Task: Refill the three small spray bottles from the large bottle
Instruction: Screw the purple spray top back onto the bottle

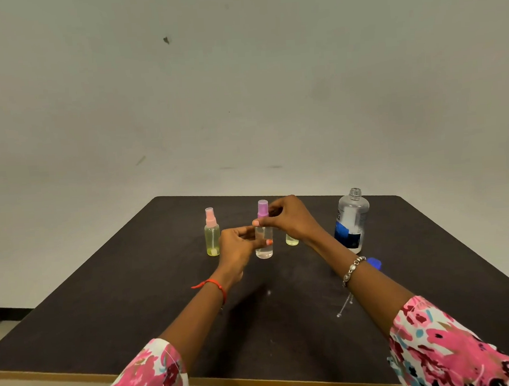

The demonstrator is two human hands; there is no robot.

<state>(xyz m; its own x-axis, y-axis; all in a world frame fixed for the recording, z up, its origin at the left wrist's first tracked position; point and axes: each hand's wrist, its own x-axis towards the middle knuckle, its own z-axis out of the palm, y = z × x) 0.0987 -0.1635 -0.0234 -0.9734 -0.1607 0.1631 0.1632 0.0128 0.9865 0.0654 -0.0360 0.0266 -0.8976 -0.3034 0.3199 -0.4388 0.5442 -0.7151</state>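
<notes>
Three small spray bottles stand near the far middle of the dark table. The left one is yellowish with a pink spray top. The middle one is clear with a purple spray top. My left hand grips its body, and my right hand pinches its neck just under the purple top. The third small bottle is yellowish and mostly hidden behind my right hand. The large clear bottle with a blue label stands uncapped at the right.
A blue cap lies on the table in front of the large bottle, partly hidden by my right wrist. Small wet drops mark the table near my right forearm. A plain wall rises behind the table.
</notes>
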